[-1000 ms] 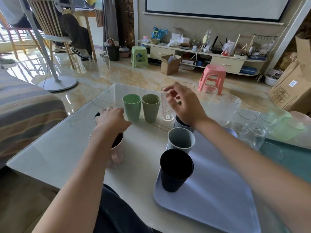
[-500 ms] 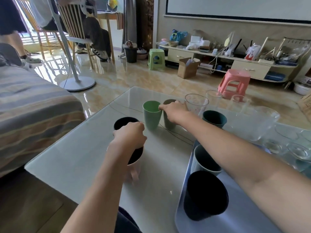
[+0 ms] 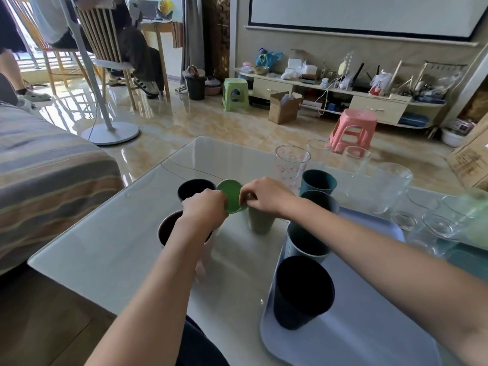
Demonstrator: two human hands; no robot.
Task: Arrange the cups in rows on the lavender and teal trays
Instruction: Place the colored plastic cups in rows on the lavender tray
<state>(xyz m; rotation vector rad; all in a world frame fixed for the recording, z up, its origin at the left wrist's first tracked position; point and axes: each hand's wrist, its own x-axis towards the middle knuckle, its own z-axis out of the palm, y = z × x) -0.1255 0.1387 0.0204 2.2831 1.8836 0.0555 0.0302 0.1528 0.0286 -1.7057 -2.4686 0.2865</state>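
Bright green cup [image 3: 231,195] up off the glass table [image 3: 111,241], tipped so its open mouth faces the camera, sitting between both hands. Left hand [image 3: 204,208] curled around its near side, fingers closed on the rim; right hand [image 3: 265,195] pinching the rim on the other side, thumb and fingertips drawn tight together. Directly under the right hand, a sage-green cup [image 3: 260,223] standing upright on the table, touching or nearly touching the palm; cannot tell whether gripped. Behind the left hand, a black cup [image 3: 194,188] upright. Below the left wrist, a pink cup with a dark inside [image 3: 169,229], partly hidden by the forearm.

Over on the lavender tray [image 3: 369,307], a column running away from the camera: dark navy cup [image 3: 302,291] nearest, grey-blue cup [image 3: 306,240] behind it, then another grey cup [image 3: 320,200] mostly covered by the right arm. Teal cup [image 3: 318,182] just past that, at or beyond the tray's far edge. Clear patterned glass [image 3: 290,165] tall beside it, more clear glasses [image 3: 390,186] clustered to the right. Sliver of teal tray [image 3: 464,260] at the right edge, beneath some of the glassware.
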